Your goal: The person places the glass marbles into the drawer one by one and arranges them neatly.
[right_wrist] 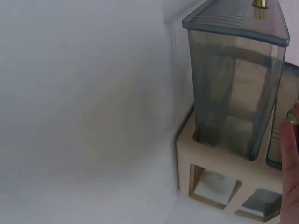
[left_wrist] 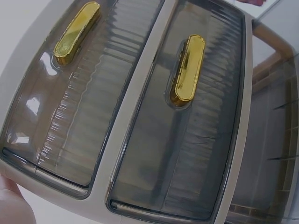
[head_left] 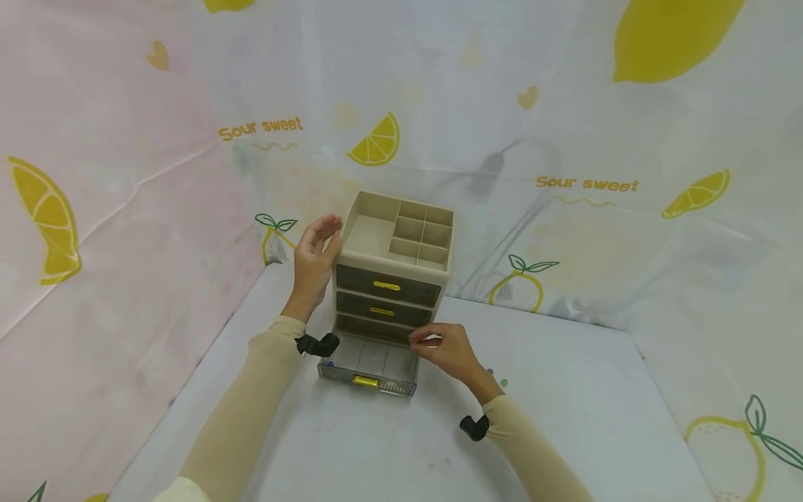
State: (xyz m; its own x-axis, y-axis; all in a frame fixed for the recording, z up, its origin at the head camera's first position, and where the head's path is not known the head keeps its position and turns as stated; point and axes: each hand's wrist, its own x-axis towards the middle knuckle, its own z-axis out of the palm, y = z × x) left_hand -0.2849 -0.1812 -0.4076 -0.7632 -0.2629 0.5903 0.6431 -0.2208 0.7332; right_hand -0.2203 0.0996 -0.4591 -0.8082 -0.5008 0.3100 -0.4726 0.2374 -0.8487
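A beige desktop drawer organizer (head_left: 392, 261) has its lowest smoky, see-through drawer (head_left: 366, 357) pulled out. A small blue marble (head_left: 330, 363) lies in that drawer's front left corner. My left hand (head_left: 316, 254) rests against the organizer's upper left side with relaxed fingers; part of it shows at the lower left of the left wrist view. Over the drawer's right side, my right hand (head_left: 448, 348) pinches a small greenish marble (right_wrist: 292, 116) between its fingertips, mostly cut off by that view's edge. Gold handles (left_wrist: 188, 70) mark the two pushed-in drawers.
On the white table (head_left: 552, 432), a blue marble (head_left: 490, 371) and a green marble (head_left: 504, 383) lie just right of my right wrist. The organizer's top has a large tray section (head_left: 373, 236) and several small compartments. A lemon-printed cloth (head_left: 439, 104) hangs behind.
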